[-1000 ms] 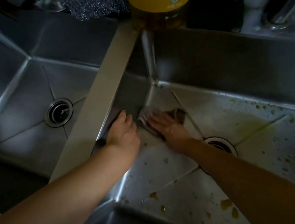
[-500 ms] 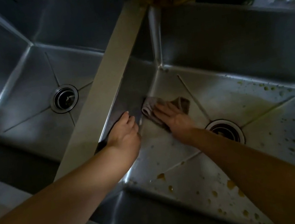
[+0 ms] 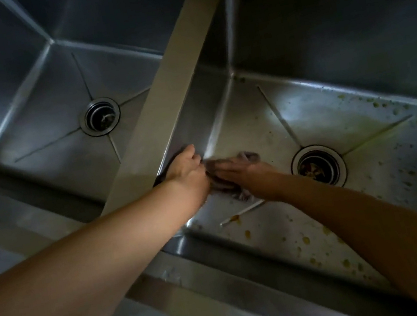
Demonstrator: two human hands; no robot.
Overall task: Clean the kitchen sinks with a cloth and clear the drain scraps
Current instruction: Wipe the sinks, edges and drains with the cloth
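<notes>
While right hand (image 3: 244,176) presses cloth (image 3: 223,183) flat-fingered, left hand (image 3: 187,172) touches sink wall (image 3: 190,122); no readable writing.

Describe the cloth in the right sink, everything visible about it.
The cloth is a small greyish-mauve rag of soft, limp fabric, crumpled and bunched rather than spread flat. It lies on the floor of the right sink, near the wall below the divider and left of the drain. The right hand presses on it with straight fingers, covering its middle, so only its rumpled edges show. The left hand sits right beside it; contact is unclear.
</notes>
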